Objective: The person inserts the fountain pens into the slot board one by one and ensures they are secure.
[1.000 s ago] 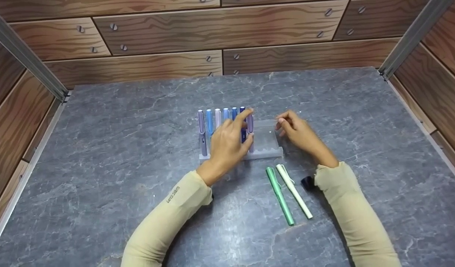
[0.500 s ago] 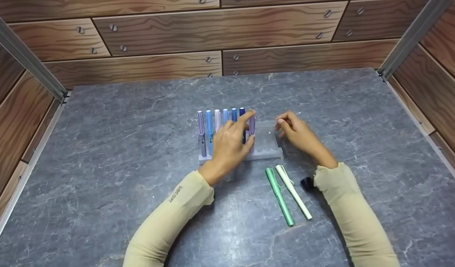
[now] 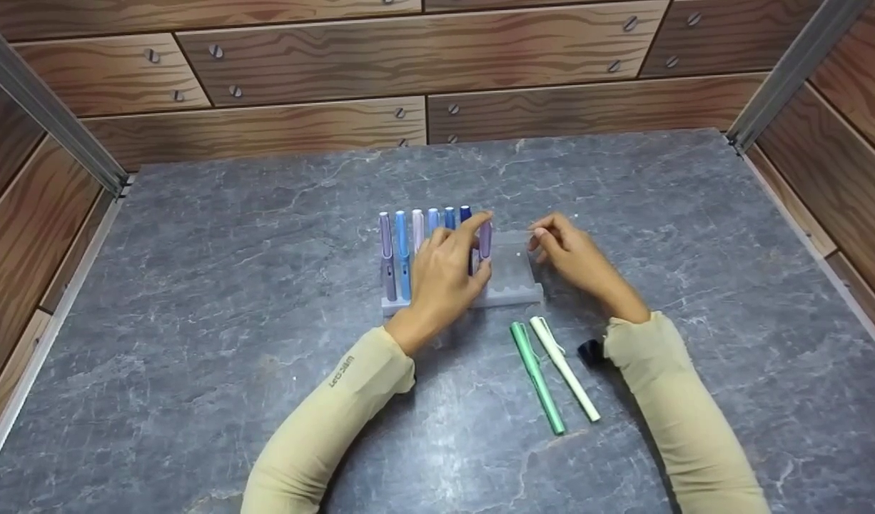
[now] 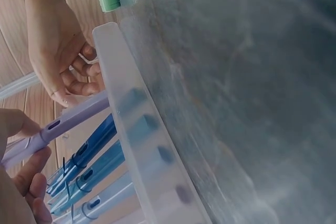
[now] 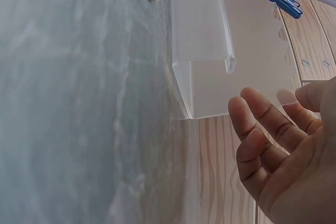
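Note:
My left hand [image 3: 444, 275] pinches a purple pen [image 3: 486, 239] between thumb and fingers. In the left wrist view, that pen [image 4: 79, 118] slants with its lower end at the translucent rack [image 4: 123, 77]. Several blue, lilac and purple pens stand in the left part of the rack [image 3: 512, 296], some partly hidden by my left hand. At the rack's right rear edge is my right hand [image 3: 573, 253]. The right wrist view shows this hand's [image 5: 299, 161] thumb and index finger pinching the clear back panel [image 5: 252, 56], its other fingers loosely bent.
A green pen [image 3: 537, 378] and a pale green pen [image 3: 566, 370] lie on the grey marbled table [image 3: 266, 285] in front of the rack. A black object [image 3: 590, 353] is beside my right cuff. Wood-patterned walls [image 3: 323, 57] surround the table.
My left hand has shifted slightly right with the purple pen, showing more of the blue pen near the rack's left end. My right hand has stayed at the rack's edge.

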`<move>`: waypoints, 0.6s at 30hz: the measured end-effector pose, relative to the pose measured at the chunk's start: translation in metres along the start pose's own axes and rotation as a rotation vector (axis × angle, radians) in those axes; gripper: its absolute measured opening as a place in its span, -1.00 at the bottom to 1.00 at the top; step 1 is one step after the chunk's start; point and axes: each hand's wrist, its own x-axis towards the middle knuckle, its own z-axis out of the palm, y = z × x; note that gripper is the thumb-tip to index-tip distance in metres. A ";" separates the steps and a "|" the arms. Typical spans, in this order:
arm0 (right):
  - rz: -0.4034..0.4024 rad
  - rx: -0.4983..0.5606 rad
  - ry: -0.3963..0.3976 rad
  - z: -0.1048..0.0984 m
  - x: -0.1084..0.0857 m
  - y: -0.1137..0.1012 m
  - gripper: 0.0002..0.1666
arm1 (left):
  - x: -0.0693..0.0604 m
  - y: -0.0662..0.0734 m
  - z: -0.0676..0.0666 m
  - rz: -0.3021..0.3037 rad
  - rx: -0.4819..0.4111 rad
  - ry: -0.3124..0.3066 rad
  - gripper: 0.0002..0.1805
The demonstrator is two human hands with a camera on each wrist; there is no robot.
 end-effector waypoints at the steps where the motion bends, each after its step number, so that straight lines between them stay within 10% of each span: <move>1: 0.003 -0.001 0.001 0.000 0.000 0.000 -0.65 | 0.000 0.000 0.000 -0.004 -0.003 -0.003 -0.38; 18: 0.026 0.030 -0.029 -0.006 -0.011 -0.037 -0.68 | 0.001 0.000 0.000 -0.005 0.009 -0.057 -0.37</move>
